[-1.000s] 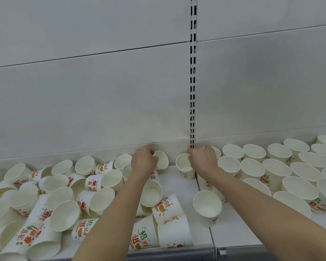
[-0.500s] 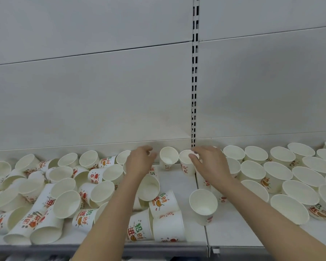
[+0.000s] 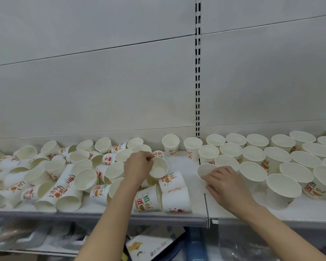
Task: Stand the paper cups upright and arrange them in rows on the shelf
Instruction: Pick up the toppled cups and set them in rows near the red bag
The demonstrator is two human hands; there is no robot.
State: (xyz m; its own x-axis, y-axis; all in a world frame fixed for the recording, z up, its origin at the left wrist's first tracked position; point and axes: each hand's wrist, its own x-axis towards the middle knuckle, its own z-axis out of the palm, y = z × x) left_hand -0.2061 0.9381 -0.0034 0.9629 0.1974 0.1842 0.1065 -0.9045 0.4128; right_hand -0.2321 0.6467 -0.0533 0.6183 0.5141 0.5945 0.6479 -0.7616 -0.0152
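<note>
We reach forward with both bare forearms, our left hand (image 3: 139,167) curled with thumb and fingers pinching the rim of a tilted cup (image 3: 159,167), our right hand (image 3: 227,182) lower and nearer, palm down, its fingers wrapped round the side of another cup (image 3: 205,171).

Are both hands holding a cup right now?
Yes, the left hand grips a tilted cup at its rim, and the right hand holds another cup by its side.
</note>
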